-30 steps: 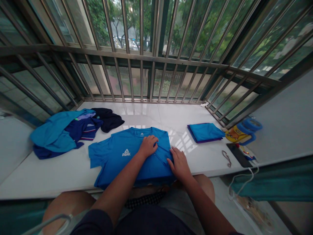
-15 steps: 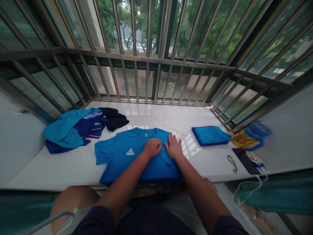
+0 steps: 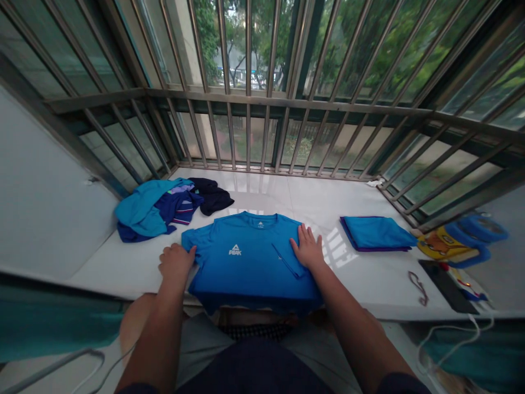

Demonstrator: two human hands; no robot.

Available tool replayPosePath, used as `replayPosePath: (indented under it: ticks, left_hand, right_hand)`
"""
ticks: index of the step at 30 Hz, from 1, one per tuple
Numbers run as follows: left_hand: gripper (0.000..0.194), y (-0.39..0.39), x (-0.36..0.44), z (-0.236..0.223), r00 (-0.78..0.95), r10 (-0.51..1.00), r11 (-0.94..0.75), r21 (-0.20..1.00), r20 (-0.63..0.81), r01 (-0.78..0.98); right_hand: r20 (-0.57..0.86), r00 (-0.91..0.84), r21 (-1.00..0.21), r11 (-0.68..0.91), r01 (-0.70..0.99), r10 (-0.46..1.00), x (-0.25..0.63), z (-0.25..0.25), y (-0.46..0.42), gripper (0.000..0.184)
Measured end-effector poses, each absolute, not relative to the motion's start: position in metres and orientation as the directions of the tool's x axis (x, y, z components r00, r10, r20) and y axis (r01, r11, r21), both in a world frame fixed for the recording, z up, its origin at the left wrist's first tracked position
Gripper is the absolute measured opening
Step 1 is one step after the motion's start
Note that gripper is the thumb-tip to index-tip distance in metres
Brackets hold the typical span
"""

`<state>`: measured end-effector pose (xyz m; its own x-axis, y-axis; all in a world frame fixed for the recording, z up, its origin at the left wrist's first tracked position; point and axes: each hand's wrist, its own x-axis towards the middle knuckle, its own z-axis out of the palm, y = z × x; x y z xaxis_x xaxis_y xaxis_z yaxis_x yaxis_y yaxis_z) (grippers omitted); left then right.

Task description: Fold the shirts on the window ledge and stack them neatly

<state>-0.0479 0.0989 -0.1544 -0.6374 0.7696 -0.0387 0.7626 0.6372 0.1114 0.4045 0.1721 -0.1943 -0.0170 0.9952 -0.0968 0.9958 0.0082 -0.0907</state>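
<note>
A blue T-shirt (image 3: 250, 260) with a white logo lies flat on the white ledge (image 3: 361, 273), its right side folded inward and its hem hanging over the front edge. My left hand (image 3: 176, 261) is closed on the shirt's left sleeve at the ledge's front. My right hand (image 3: 307, 249) rests flat on the folded right side, fingers spread.
A heap of blue and dark clothes (image 3: 159, 210) lies at the back left. A folded blue garment (image 3: 375, 233) sits to the right. Further right are a yellow and blue object (image 3: 455, 243), a dark phone (image 3: 447, 282) and a small cord (image 3: 418, 282). Metal window bars (image 3: 250, 98) close the back.
My left hand moved from the shirt's middle out to the left sleeve and closed on it. My right hand stayed on the folded right side. The camera turned left.
</note>
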Motion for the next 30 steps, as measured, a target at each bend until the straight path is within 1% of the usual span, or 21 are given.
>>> replayPosePath:
  ticks: [2,3,5,6,7,8,9,10,11,12,13,14,16,17,19,22,24,26,28,30]
  left_hand:
    - [0.052,0.105,-0.052,-0.151,-0.566,0.81,0.584,0.119,-0.152,0.803]
    - [0.049,0.109,-0.047,-0.148,-0.553,0.818,0.573,0.135,-0.161,0.808]
    - [0.05,0.116,-0.03,-0.139,-0.541,0.837,0.546,0.185,-0.08,0.817]
    - [0.051,0.118,-0.019,-0.136,-0.497,0.868,0.487,0.219,-0.012,0.846]
    - [0.05,0.117,-0.008,-0.133,-0.395,0.917,0.369,0.254,0.058,0.894]
    - [0.048,0.115,0.002,-0.132,-0.237,0.964,0.195,0.281,0.123,0.94]
    - [0.044,0.11,0.011,-0.134,-0.053,0.983,-0.001,0.298,0.175,0.955]
    - [0.043,0.105,0.017,-0.138,0.111,0.972,-0.174,0.309,0.209,0.935]
    - [0.047,0.098,0.02,-0.144,0.226,0.948,-0.29,0.316,0.225,0.903]
    - [0.055,0.091,0.02,-0.151,0.281,0.933,-0.343,0.318,0.227,0.884]
    - [0.061,0.084,0.016,-0.159,0.283,0.934,-0.342,0.318,0.218,0.884]
    - [0.061,0.078,0.011,-0.166,0.255,0.946,-0.309,0.318,0.203,0.896]
    - [0.052,0.068,-0.006,-0.178,0.199,0.965,-0.245,0.326,0.169,0.913]
    - [0.048,0.064,-0.015,-0.182,0.188,0.97,-0.231,0.335,0.157,0.913]
    - [0.045,0.059,-0.033,-0.185,0.196,0.969,-0.239,0.369,0.149,0.898]
    - [0.051,0.056,-0.052,-0.184,0.223,0.966,-0.259,0.42,0.132,0.87]
    - [0.053,0.054,-0.057,-0.184,0.186,0.977,-0.214,0.436,0.107,0.874]
    - [0.053,0.054,-0.057,-0.185,0.102,0.992,-0.127,0.45,0.079,0.884]
    - [0.052,0.055,-0.053,-0.187,0.035,0.998,-0.057,0.463,0.055,0.885]
    - [0.049,0.055,-0.047,-0.188,0.008,0.999,-0.025,0.465,0.039,0.885]
  right_hand:
    - [-0.094,-0.018,-0.09,0.01,0.996,0.995,0.404,-0.194,0.172,0.079]
    - [-0.094,-0.019,-0.089,0.011,0.996,0.995,0.404,-0.193,0.172,0.079]
    - [-0.099,-0.021,-0.088,0.013,0.996,0.995,0.403,-0.192,0.171,0.079]
    - [-0.102,-0.021,-0.087,0.012,0.996,0.995,0.403,-0.191,0.171,0.079]
    - [-0.102,-0.021,-0.086,0.012,0.996,0.995,0.403,-0.191,0.171,0.079]
    - [-0.099,-0.02,-0.083,0.012,0.996,0.995,0.403,-0.192,0.171,0.079]
    - [-0.093,-0.019,-0.078,0.012,0.997,0.995,0.403,-0.192,0.171,0.079]
    - [-0.086,-0.017,-0.071,0.011,0.997,0.996,0.403,-0.193,0.171,0.079]
    - [-0.078,-0.016,-0.065,0.011,0.998,0.997,0.403,-0.194,0.171,0.079]
    - [-0.072,-0.016,-0.06,0.012,0.998,0.997,0.404,-0.195,0.171,0.079]
    - [-0.069,-0.016,-0.056,0.012,0.998,0.998,0.404,-0.196,0.171,0.079]
    - [-0.069,-0.017,-0.055,0.013,0.998,0.998,0.404,-0.197,0.171,0.079]
    - [-0.072,-0.022,-0.058,0.018,0.998,0.997,0.404,-0.198,0.172,0.079]
    - [-0.074,-0.024,-0.059,0.019,0.998,0.997,0.404,-0.198,0.172,0.079]
    - [-0.082,-0.027,-0.058,0.022,0.998,0.996,0.404,-0.197,0.172,0.079]
    - [-0.111,-0.026,-0.05,0.021,0.999,0.993,0.405,-0.192,0.172,0.077]
    - [-0.12,-0.018,-0.038,0.014,0.999,0.993,0.404,-0.186,0.173,0.076]
    - [-0.081,-0.01,-0.029,0.008,1.0,0.997,0.397,-0.177,0.174,0.072]
    - [0.0,-0.028,-0.039,0.028,0.999,1.0,0.38,-0.168,0.171,0.068]
    - [0.066,-0.103,-0.082,0.108,0.991,0.992,0.353,-0.161,0.163,0.063]
